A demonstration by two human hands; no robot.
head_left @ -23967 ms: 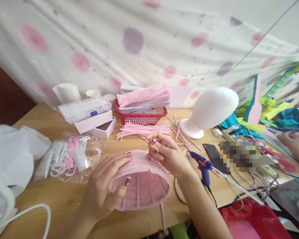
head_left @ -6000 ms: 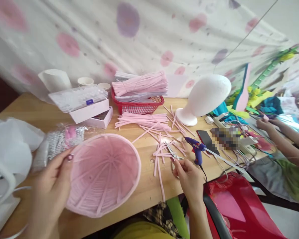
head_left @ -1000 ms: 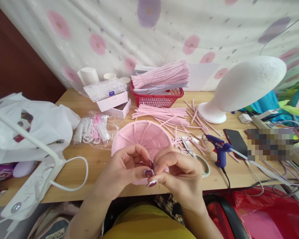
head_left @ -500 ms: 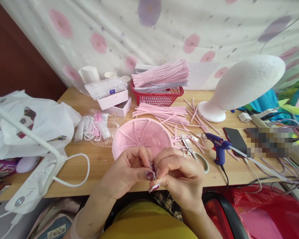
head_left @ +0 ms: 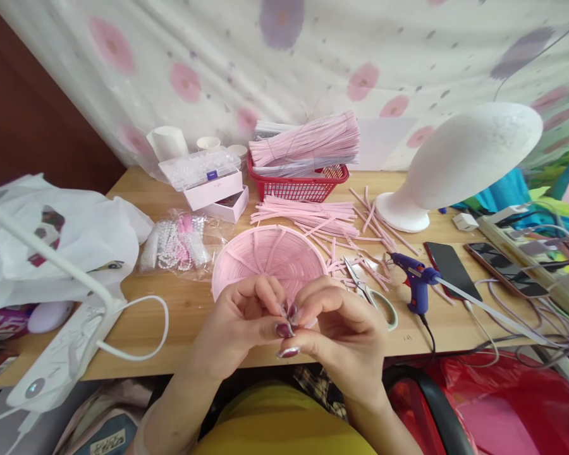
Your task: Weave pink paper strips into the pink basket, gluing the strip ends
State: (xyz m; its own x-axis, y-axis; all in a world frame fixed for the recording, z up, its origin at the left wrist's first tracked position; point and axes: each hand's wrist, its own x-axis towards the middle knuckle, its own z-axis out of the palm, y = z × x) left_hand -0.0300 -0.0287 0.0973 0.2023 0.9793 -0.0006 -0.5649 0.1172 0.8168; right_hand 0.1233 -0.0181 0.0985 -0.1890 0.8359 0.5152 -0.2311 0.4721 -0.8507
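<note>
My left hand and my right hand meet fingertip to fingertip above the table's front edge. Both are closed in a pinch around something small, and the fingers hide most of it, so I cannot make out what it is. Right behind them stands a round pink bowl-shaped basket with ribs spreading from its centre; my hands cover its near side. To the right of it lie scissors with pale green handles, among short pink strips. A blue glue gun with a long glue stick rests farther right.
Behind the bowl are a pile of pink strips and a red basket of bundled strips. A white foam head stand is at the back right, near two phones. Left are bagged beads, boxes and a power strip.
My fingertips have shifted slightly, with the right thumb moving a little up and left. Both hands stay together in a pinch, and the view has moved slightly.
</note>
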